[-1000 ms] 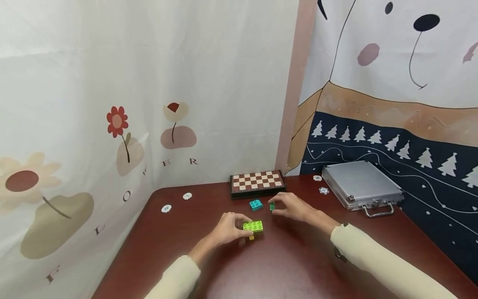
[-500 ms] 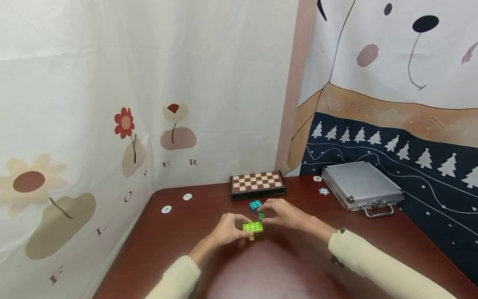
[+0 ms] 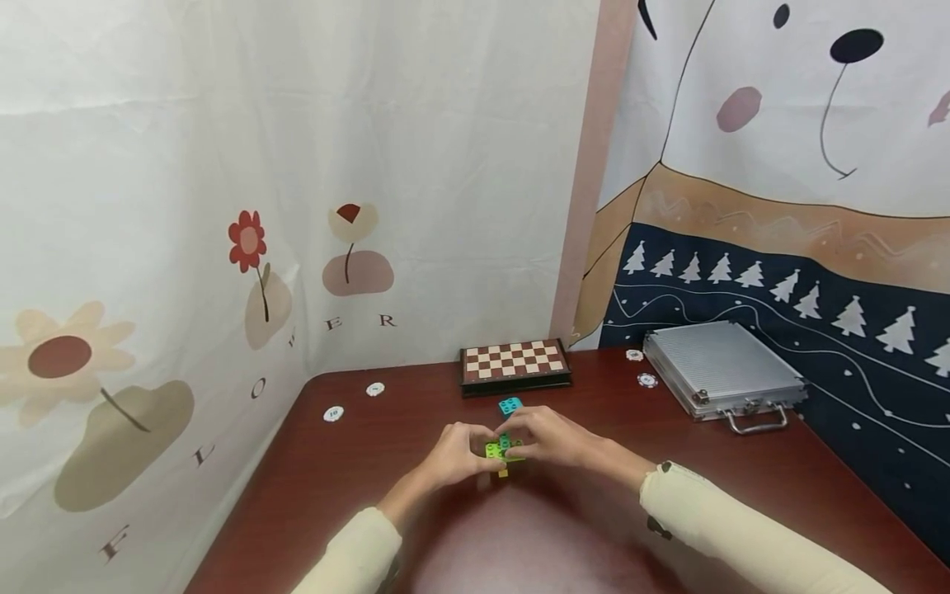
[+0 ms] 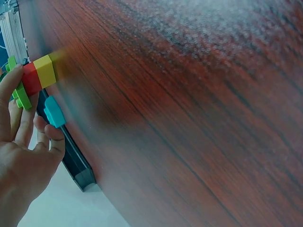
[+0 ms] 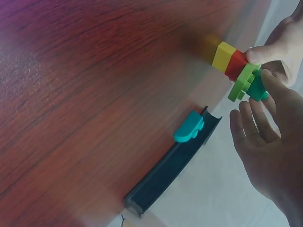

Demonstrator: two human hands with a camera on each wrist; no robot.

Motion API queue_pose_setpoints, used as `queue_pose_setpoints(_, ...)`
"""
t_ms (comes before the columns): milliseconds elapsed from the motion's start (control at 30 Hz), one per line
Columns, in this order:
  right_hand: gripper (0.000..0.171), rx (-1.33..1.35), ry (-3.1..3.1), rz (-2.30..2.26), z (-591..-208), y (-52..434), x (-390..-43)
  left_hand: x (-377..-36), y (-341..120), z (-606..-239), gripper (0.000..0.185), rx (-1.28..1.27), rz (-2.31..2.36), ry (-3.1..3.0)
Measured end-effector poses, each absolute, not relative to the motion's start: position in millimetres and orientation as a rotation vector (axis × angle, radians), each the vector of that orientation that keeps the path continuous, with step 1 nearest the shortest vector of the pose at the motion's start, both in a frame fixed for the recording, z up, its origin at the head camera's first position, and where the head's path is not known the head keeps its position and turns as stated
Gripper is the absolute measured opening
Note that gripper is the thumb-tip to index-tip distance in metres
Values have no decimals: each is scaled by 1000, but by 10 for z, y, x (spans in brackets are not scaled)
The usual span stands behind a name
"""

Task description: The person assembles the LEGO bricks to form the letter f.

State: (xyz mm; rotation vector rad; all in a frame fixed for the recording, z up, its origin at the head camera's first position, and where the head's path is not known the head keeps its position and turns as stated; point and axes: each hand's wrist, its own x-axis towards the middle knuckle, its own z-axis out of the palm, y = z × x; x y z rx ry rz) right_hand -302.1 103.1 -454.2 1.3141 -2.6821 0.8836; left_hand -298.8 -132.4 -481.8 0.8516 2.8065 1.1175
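My left hand point(image 3: 451, 454) pinches a small stack of toy building bricks between thumb and fingers. The stack has a flat lime-green brick point(image 5: 242, 84) on top, a red brick point(image 4: 31, 79) under it and a yellow brick point(image 4: 45, 71) at the bottom. A darker green brick point(image 5: 256, 88) is pinched by my right hand point(image 3: 551, 436), right at the studs of the lime-green one. Whether the two are locked together I cannot tell. Just beyond both hands a turquoise brick point(image 3: 510, 405) with a rounded end lies on the table.
A folded chessboard box point(image 3: 515, 368) lies at the back edge of the dark red table point(image 3: 356, 495). To the right is a silver case point(image 3: 723, 367) with its handle towards me. Poker chips point(image 3: 334, 413) lie at the back left and right; curtains hang behind.
My right hand has carried the darker green brick leftward and nearer, from beside the turquoise brick to over the lime-green one. The left hand has stayed with the stack.
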Motion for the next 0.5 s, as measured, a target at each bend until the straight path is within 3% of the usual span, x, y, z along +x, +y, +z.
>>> queue_pose_setpoints(500,30,1314,-2643,926,-4577,940,-3010,-2996,-1322,-4823,36,860,1132,2797)
